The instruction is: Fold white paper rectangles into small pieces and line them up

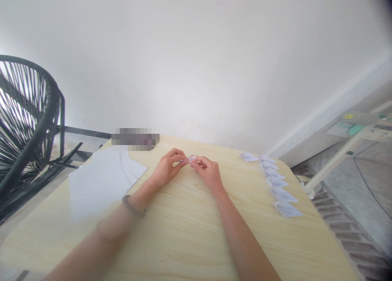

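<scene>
We note a white wall (pixel 196 60) ahead, and against it a pale wooden tabletop (pixel 190 232). Left of that, a black corded chair (pixel 54 97). On the tabletop's left side we see loose white sheets (pixel 101 179), overlapping. Near the right edge, a row of folded papers (pixel 276 182), pointed in shape, some touching or overlapping. Between these lots, two hands: the left hand (pixel 168 167), thumb and fingers pinched on a paper; the right hand (pixel 210 173), pinching its other side. Dark bracelet (pixel 134 208) on the left wrist. Smallest, we record that small paper (pixel 191 159), held between the fingertips near the far edge; its folds we cannot make out.
</scene>
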Action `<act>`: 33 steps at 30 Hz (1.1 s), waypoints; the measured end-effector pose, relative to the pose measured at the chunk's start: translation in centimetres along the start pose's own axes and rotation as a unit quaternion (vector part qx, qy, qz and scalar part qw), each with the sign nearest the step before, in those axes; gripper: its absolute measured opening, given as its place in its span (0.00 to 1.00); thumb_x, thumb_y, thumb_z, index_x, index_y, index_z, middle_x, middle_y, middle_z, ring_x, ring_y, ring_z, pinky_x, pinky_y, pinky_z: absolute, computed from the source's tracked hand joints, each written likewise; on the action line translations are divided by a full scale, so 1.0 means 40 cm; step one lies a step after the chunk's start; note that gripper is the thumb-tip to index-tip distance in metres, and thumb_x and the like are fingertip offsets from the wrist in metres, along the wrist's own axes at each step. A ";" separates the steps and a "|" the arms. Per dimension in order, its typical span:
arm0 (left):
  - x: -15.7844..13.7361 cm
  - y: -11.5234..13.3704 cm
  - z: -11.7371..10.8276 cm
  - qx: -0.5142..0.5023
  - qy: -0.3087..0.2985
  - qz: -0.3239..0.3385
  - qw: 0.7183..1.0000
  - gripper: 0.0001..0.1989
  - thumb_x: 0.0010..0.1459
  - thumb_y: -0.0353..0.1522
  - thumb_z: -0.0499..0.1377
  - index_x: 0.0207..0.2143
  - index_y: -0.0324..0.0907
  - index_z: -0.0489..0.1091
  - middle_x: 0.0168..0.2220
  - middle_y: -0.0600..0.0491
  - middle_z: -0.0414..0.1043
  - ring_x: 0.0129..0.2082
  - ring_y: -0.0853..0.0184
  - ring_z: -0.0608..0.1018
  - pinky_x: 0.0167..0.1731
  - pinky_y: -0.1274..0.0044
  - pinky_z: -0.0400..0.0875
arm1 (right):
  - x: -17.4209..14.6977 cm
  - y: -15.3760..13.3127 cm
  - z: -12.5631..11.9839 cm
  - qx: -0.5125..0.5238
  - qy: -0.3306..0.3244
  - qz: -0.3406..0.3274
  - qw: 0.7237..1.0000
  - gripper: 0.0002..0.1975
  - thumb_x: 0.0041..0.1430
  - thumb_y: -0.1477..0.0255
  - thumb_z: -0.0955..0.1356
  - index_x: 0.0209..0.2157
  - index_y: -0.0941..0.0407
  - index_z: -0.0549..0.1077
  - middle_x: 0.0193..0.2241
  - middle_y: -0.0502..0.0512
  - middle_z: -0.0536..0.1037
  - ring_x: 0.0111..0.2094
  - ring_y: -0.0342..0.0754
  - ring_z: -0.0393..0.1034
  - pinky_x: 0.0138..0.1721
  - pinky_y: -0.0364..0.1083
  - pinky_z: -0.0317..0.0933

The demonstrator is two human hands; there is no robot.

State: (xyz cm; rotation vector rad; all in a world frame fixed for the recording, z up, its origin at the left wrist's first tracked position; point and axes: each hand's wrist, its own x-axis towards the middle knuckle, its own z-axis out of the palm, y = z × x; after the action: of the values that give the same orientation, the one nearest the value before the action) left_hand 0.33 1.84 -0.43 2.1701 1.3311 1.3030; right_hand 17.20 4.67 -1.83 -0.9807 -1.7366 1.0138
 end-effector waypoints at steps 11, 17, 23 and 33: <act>0.001 0.009 -0.002 -0.013 -0.009 -0.017 1.000 0.08 0.56 0.34 0.51 0.35 0.42 0.68 0.37 0.50 0.69 0.38 0.67 0.71 0.39 0.75 0.66 | -0.003 -0.007 -0.004 -0.014 0.013 -0.029 0.999 0.09 0.51 0.66 0.64 0.28 0.56 0.73 0.25 0.51 0.76 0.27 0.44 0.71 0.31 0.43 0.65; 0.006 -0.005 -0.002 0.016 0.055 -0.091 0.994 0.15 0.51 0.35 0.56 0.43 0.42 0.64 0.41 0.50 0.69 0.40 0.66 0.71 0.41 0.72 0.66 | -0.001 0.000 -0.004 0.022 0.073 -0.007 0.997 0.09 0.51 0.66 0.65 0.30 0.57 0.72 0.26 0.52 0.76 0.27 0.44 0.71 0.29 0.43 0.66; 0.004 -0.030 0.001 -0.054 0.043 -0.157 0.985 0.16 0.51 0.35 0.56 0.43 0.41 0.63 0.41 0.49 0.70 0.40 0.65 0.73 0.43 0.70 0.67 | 0.002 0.002 -0.007 0.017 0.097 0.000 0.995 0.10 0.51 0.66 0.65 0.31 0.58 0.72 0.25 0.53 0.75 0.28 0.44 0.71 0.30 0.44 0.67; 0.000 -0.031 0.007 -0.164 0.007 -0.197 0.967 0.18 0.49 0.36 0.57 0.43 0.41 0.63 0.45 0.48 0.68 0.43 0.64 0.73 0.46 0.69 0.66 | 0.013 0.011 -0.012 0.057 0.143 0.014 0.988 0.12 0.52 0.64 0.63 0.34 0.57 0.68 0.30 0.53 0.74 0.28 0.44 0.71 0.27 0.43 0.69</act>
State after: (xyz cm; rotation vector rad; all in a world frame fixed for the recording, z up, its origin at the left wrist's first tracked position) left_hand -0.14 2.57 -1.36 1.5828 1.3508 1.2698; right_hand 17.59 5.40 -1.93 -1.0258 -1.4182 0.9283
